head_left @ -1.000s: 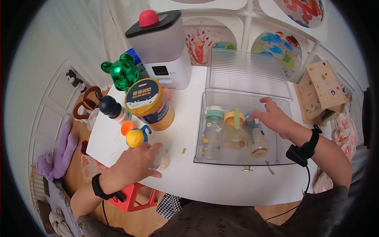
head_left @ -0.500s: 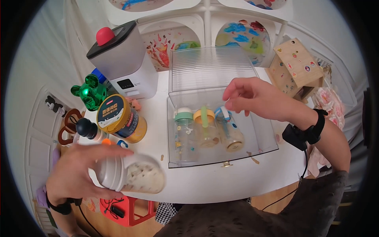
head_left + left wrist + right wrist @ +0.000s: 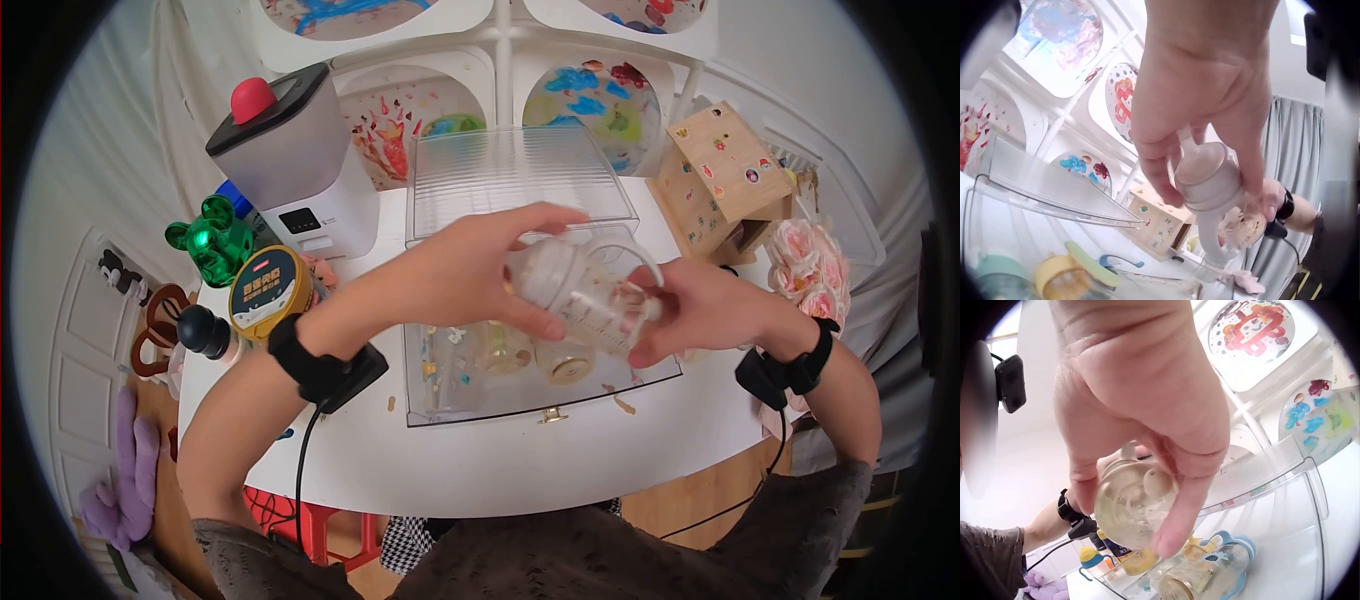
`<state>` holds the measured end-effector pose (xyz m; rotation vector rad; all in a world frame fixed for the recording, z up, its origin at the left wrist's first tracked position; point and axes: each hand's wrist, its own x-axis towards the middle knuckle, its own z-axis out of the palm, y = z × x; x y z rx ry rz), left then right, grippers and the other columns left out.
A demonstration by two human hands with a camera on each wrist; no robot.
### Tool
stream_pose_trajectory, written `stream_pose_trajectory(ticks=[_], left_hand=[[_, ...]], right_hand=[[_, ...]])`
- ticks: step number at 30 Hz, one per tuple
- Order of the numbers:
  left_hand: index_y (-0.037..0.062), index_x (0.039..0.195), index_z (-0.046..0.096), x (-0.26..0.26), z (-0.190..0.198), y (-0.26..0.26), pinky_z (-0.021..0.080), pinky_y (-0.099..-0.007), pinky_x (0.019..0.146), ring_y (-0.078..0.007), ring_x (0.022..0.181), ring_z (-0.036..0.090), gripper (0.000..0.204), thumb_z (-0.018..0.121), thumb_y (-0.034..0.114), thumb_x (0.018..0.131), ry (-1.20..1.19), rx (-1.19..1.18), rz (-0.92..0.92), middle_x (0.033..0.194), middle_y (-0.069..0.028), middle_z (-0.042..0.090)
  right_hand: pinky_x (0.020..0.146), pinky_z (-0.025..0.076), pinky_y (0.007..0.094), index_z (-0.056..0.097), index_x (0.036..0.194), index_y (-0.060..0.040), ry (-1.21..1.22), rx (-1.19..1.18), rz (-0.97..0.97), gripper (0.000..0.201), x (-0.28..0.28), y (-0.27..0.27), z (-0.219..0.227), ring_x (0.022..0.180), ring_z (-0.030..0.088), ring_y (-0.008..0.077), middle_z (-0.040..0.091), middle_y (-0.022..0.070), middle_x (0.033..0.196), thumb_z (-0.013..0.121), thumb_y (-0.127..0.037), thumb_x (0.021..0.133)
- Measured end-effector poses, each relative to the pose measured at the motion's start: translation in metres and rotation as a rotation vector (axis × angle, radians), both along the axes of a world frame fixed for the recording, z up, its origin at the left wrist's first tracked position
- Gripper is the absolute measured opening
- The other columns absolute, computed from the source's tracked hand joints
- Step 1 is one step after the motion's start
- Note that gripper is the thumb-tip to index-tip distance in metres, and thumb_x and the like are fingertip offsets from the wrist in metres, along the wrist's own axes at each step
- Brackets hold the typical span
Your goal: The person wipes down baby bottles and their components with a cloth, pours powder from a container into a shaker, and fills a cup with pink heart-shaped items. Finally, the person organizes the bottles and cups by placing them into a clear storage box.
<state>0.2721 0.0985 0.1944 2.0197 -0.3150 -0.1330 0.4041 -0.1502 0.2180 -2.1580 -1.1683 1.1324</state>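
Observation:
A clear bottle [image 3: 603,305] with a white collar and handle is held tilted above the open clear box [image 3: 500,409]. My left hand [image 3: 470,265] grips its collar end, thumb on the near side; in the left wrist view the fingers wrap the white collar [image 3: 1213,187]. My right hand [image 3: 700,305] holds the other end; in the right wrist view thumb and fingers are round the clear base [image 3: 1129,506]. Below, several bottles lie in the box, among them one with a green collar [image 3: 1000,272] and one with a yellow collar [image 3: 1060,275].
Left on the white table [image 3: 480,470] stand a gold-lidded tub [image 3: 268,290], a dark-capped bottle [image 3: 203,331], a green shiny bear [image 3: 215,242] and a tall dispenser [image 3: 300,170]. The box's ribbed lid [image 3: 520,180] stands raised behind. A wooden house [image 3: 725,175] is at right.
My left hand has carried the bottle from the table's left side to above the box. My right hand has come to hold its base. The head view has shifted.

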Motion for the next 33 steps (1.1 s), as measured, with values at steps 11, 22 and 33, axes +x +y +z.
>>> stream_pose_trajectory(ticks=[11, 22, 33], left_hand=[[0.0033, 0.13, 0.06, -0.049, -0.09, -0.089, 0.05, -0.0409, 0.08, -0.0317, 0.091, 0.065, 0.052, 0.07, 0.029, 0.087, -0.405, 0.998, 0.335, 0.102, -0.0186, 0.065], [0.0098, 0.14, 0.056, -0.048, -0.114, -0.095, 0.05, -0.0378, 0.076, -0.0274, 0.081, 0.063, 0.063, 0.069, 0.012, 0.078, -0.417, 1.018, 0.388, 0.088, -0.0128, 0.064], [0.0084, 0.147, 0.049, -0.052, -0.107, -0.085, 0.049, -0.0369, 0.078, -0.0299, 0.091, 0.063, 0.076, 0.072, 0.008, 0.076, -0.388, 1.068, 0.299, 0.091, -0.0153, 0.065]], right_hand=[[0.058, 0.057, 0.0309, 0.07, 0.075, 0.0116, -0.348, -0.213, -0.28, 0.046, -0.005, 0.008, -0.011, 0.054, 0.071, 0.0191, 0.07, 0.0139, 0.063, 0.079, -0.034, 0.072], [0.067, 0.06, 0.0341, 0.071, 0.064, 0.002, -0.506, -0.482, -0.018, 0.062, 0.017, 0.044, -0.071, 0.059, 0.072, 0.0233, 0.068, 0.0106, 0.057, 0.075, -0.059, 0.078], [0.065, 0.06, 0.0316, 0.067, 0.08, 0.0106, -0.427, -0.432, -0.008, 0.063, 0.021, 0.041, -0.081, 0.061, 0.073, 0.0217, 0.072, 0.013, 0.067, 0.082, -0.051, 0.077]])
